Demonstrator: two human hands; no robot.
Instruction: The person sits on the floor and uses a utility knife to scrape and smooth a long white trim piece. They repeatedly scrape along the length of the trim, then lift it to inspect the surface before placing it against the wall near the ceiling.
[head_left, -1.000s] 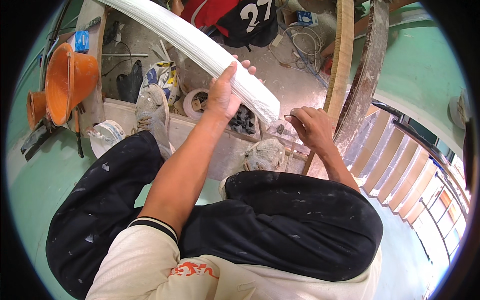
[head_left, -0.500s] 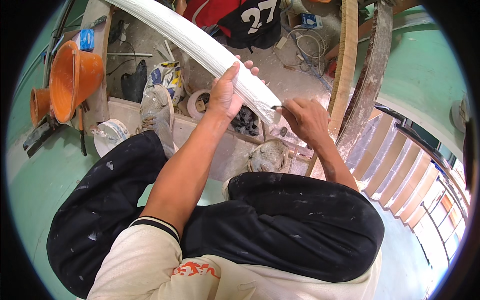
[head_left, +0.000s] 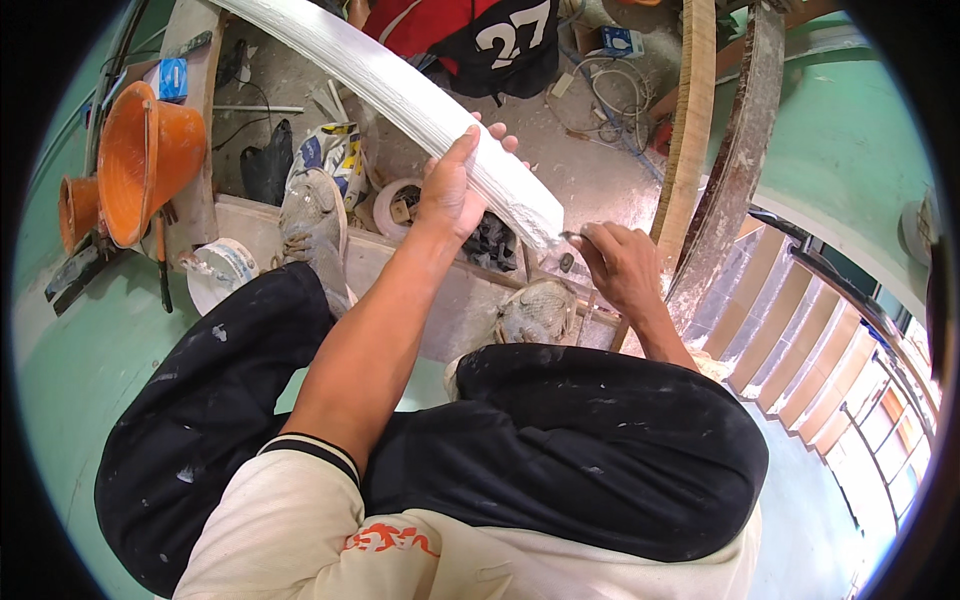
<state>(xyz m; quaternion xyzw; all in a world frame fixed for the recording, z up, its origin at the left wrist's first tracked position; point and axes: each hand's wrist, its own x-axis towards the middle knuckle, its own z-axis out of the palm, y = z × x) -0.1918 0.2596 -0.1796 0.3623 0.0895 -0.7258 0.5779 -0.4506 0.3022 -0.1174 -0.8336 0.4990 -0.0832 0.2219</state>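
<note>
A long white moulding point(head_left: 385, 85) with lengthwise grooves slants from the upper left down to the middle. My left hand point(head_left: 452, 190) is wrapped round its underside and edge near the lower end, thumb on top. At that cut-looking end, my right hand point(head_left: 622, 262) is closed in a pinch on a small dark-tipped tool point(head_left: 571, 235). The tool's tip is close to the moulding's end corner; I cannot tell if they touch. Most of the tool is hidden by my fingers, so its kind does not show.
Orange buckets point(head_left: 150, 160) lie tipped at the left, above a white tub point(head_left: 222, 272). A roll of tape point(head_left: 392, 208) and a dark bag point(head_left: 268, 163) lie beyond my shoes. Wooden posts point(head_left: 690, 130) rise at right, near stairs point(head_left: 790, 330). A coiled cable point(head_left: 620, 90) lies farther back.
My right hand has shifted slightly down and right, from the top of the moulding's end to its lower corner. My left hand and the moulding stay in place.
</note>
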